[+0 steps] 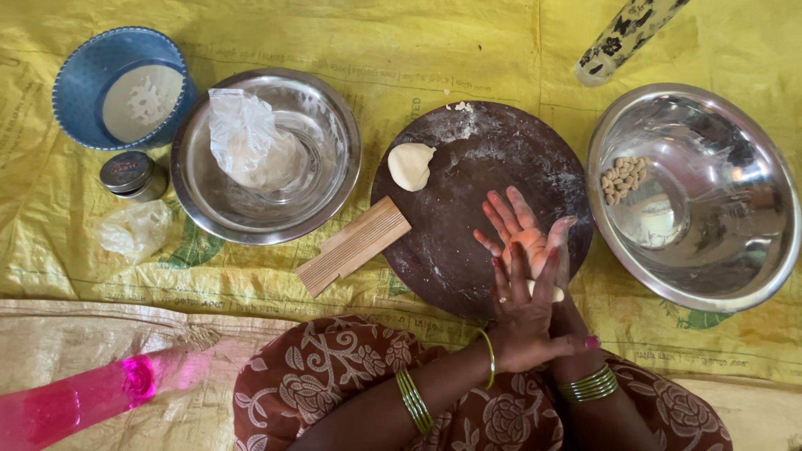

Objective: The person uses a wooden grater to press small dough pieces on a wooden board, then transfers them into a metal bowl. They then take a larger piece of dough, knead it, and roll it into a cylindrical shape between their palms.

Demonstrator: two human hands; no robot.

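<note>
Dough piece lies pressed between the palms, left hand flat atop right hand, both over the near right edge of the round board, its pale end showing rightward, with the larger dough lump well apart at far left.

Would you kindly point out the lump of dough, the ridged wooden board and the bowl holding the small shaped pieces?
lump of dough (410, 165), head view, its middle.
ridged wooden board (354, 245), head view, grooved face.
steel bowl (727, 179), head view, bare inner wall.
</note>
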